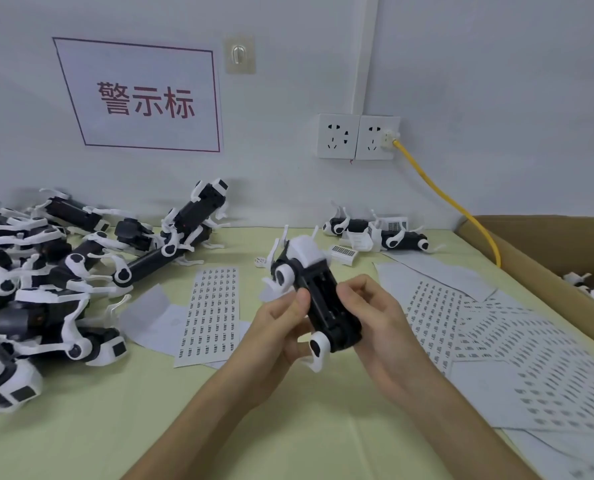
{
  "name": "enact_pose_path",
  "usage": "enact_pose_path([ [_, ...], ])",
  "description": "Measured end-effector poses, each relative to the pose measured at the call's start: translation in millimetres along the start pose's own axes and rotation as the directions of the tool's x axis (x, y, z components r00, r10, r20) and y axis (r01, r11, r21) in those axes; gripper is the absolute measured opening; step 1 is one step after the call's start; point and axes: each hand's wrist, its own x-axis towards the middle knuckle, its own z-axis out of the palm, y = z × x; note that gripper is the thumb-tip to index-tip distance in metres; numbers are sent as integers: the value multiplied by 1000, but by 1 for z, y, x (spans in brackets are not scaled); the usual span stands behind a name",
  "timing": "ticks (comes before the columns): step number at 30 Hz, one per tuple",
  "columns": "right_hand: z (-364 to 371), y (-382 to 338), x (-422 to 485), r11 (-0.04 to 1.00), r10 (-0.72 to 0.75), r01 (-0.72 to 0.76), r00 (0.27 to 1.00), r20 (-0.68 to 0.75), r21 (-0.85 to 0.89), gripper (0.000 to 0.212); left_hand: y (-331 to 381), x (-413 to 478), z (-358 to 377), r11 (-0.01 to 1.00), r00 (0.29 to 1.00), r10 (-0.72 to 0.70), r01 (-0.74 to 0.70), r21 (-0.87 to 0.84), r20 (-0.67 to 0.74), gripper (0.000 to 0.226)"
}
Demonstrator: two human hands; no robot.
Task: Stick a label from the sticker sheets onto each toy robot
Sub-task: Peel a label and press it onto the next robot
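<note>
A: Where is the toy in hand?
B: The black-and-white plastic toy robot [318, 299] is held up over the pale green table [150, 410]. Its white head end points away toward the wall and a long black face is turned upward.

A: And the hands?
B: The left hand [278, 327] grips the robot's left side, with the thumb laid across the edge of the black body and the other fingers curled beneath. The right hand [371, 327] wraps the robot's right side, fingers curled round it and fingertips bent in over the black face. I cannot tell whether they pinch a label there.

A: Where are the labels?
B: Just left of the held robot, a white rectangular sticker sheet [210, 313] lies flat, printed with rows of small dark labels. To the robot's right, more white sticker sheets [496, 341] overlap in a loose spread.

A: Other toys?
B: Well to the left of the held robot sits a heap of black-and-white toy robots [46, 271], white legs tangled together. Beyond the robot, near the wall, two more toy robots [375, 233] lie close together.

A: Anything else?
B: Farther right of the robot, past the spread sheets, stands a brown cardboard box [531, 258]. A yellow cable [444, 199] runs from a white wall socket [378, 136], above and behind the robot, down toward the box.
</note>
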Motion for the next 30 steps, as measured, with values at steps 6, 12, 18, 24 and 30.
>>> enact_pose_path([
  [6,3,5,0,891,-262,223,964,-48,-397,23,-5,4,-7,998,992,-32,26,-51,-120,61],
  [12,-1,8,3,855,-319,274,947,-31,-441,26,4,5,-5,977,981,-70,31,-212,-180,44],
  [18,-24,10,13,608,-238,50,963,-122,-793,36,13,12,-25,887,861,-123,-128,-444,-494,50],
  [24,-40,26,18,174,58,-103,994,-95,-979,74,14,12,-31,927,799,-115,-127,-353,-590,72],
  [30,-42,26,18,238,-239,30,970,-29,-971,6,18,13,-33,929,863,-32,-161,-334,-505,49],
])
